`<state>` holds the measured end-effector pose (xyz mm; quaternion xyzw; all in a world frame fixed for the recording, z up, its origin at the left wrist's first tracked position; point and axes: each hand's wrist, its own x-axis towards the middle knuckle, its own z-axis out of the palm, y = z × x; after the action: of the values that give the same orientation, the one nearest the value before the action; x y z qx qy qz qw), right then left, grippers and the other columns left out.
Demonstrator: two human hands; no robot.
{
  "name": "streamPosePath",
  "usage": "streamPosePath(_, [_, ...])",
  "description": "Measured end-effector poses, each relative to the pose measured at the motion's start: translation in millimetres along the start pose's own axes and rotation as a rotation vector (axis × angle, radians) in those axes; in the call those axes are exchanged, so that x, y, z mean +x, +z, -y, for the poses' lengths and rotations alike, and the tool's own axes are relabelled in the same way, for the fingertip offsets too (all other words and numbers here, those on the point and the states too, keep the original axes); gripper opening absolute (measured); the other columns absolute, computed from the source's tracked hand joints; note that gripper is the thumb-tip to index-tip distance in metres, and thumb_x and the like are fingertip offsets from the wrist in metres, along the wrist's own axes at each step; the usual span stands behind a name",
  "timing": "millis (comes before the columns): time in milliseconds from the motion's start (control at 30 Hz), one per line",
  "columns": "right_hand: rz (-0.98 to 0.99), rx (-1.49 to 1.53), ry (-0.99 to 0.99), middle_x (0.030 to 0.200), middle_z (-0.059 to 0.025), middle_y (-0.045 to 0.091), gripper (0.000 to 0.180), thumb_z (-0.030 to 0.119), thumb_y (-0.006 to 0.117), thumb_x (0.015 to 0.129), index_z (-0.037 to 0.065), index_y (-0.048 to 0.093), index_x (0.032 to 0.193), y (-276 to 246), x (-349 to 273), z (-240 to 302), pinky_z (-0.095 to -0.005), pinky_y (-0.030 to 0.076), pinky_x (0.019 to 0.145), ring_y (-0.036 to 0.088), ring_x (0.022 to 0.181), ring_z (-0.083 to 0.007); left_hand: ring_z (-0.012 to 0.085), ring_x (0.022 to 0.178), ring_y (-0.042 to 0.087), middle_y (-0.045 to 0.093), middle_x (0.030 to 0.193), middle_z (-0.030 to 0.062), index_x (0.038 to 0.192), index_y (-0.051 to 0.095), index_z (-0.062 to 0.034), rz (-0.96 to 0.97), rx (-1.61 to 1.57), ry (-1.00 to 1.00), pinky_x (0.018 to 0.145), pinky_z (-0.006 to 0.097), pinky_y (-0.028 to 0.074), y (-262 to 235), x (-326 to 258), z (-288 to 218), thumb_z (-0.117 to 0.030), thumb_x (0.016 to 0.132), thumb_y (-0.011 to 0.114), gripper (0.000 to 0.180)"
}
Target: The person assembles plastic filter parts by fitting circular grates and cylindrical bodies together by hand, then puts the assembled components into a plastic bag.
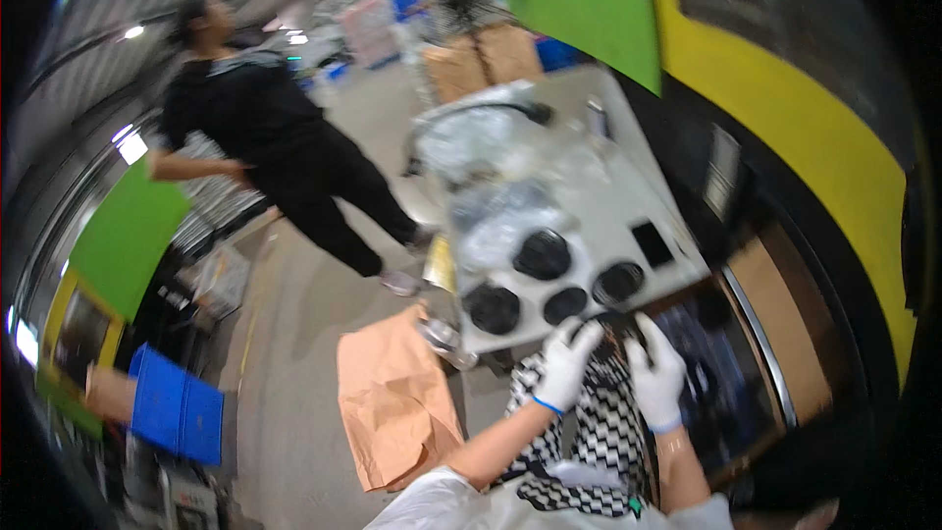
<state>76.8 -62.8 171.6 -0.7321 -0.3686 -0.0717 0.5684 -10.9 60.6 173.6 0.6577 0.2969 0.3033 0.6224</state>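
And here are both gloved hands, working close together at the near edge of the pale table [628,177]. The left hand [572,361] comes in with its fingers clamped on one side of a small black piece [614,321]; the right hand [655,373] has its thumb and fingers closed on the other side. The piece sits right between them, above the checked trousers [610,424], its finer shape lost in blur.

Just beyond the hands, four round black pieces lie on the table: one at the far side [542,255], one toward the right [618,283], one in the middle [565,305], one on the left [493,309]. A flat black rectangle [652,244] lies near the right edge, and clear plastic bags [500,218] are heaped farther back.

Down on the floor, left of the table, there's a brown paper bag [392,397], with a blue crate [177,404] well apart from it. And over on the left, a person in black [257,123] stands in the aisle, turned away from the table.
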Motion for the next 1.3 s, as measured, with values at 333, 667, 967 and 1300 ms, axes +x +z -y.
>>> streamPosePath(333, [-0.142, 0.324, 0.411, 0.076, -0.0009, 0.054, 0.021, 0.013, 0.055, 0.095, -0.004, 0.056, 0.083, 17.1, -17.4, -35.7, -0.0293, 0.041, 0.064, 0.047, 0.072, -0.01, 0.0058, 0.075, 0.047, 0.056, 0.078, -0.0001, 0.096, 0.062, 0.0033, 0.262, 0.054, 0.133, 0.066, 0.027, 0.044, 5.2, 6.5, 5.7, -0.029, 0.096, 0.058, 0.032])
streamPosePath(667, [0.243, 1.341, 0.91, 0.102, -0.012, 0.066, 0.092, 0.076, 0.025, 0.089, -0.004, 0.061, 0.113, 36.2, -47.7, -29.1, -0.0309, 0.051, 0.088, 0.063, 0.097, -0.0213, 0.002, 0.059, 0.034, 0.043, 0.063, -0.01, 0.071, 0.064, -0.002, 0.545, -0.124, -0.019, 0.049, 0.023, 0.029, -2.4, -9.3, 5.9, -0.031, 0.096, 0.06, 0.039])
streamPosePath(967, [0.084, 0.319, 0.468, 0.071, 0.0005, 0.052, 0.036, 0.03, 0.05, 0.097, -0.001, 0.057, 0.081, 46.0, -61.1, -43.1, -0.0324, 0.038, 0.059, 0.043, 0.066, -0.0111, 0.0162, 0.045, 0.038, 0.036, 0.049, 0.0151, 0.061, 0.055, 0.0013, 0.398, 0.648, 0.289, 0.047, 0.039, 0.036, -37.0, 19.0, 4.7, -0.046, 0.097, 0.048, 0.06])
streamPosePath(1300, [0.149, 1.298, 1.105, 0.105, -0.0078, 0.064, 0.078, 0.072, 0.032, 0.092, 0.002, 0.059, 0.115, 39.0, -55.5, -19.0, -0.0329, 0.051, 0.086, 0.061, 0.094, -0.0188, 0.0005, 0.067, 0.041, 0.051, 0.071, -0.0092, 0.079, 0.069, -0.0025, 0.39, -0.348, -0.218, 0.057, 0.021, 0.034, -7.1, -17.9, 35.2, -0.031, 0.094, 0.063, 0.033])
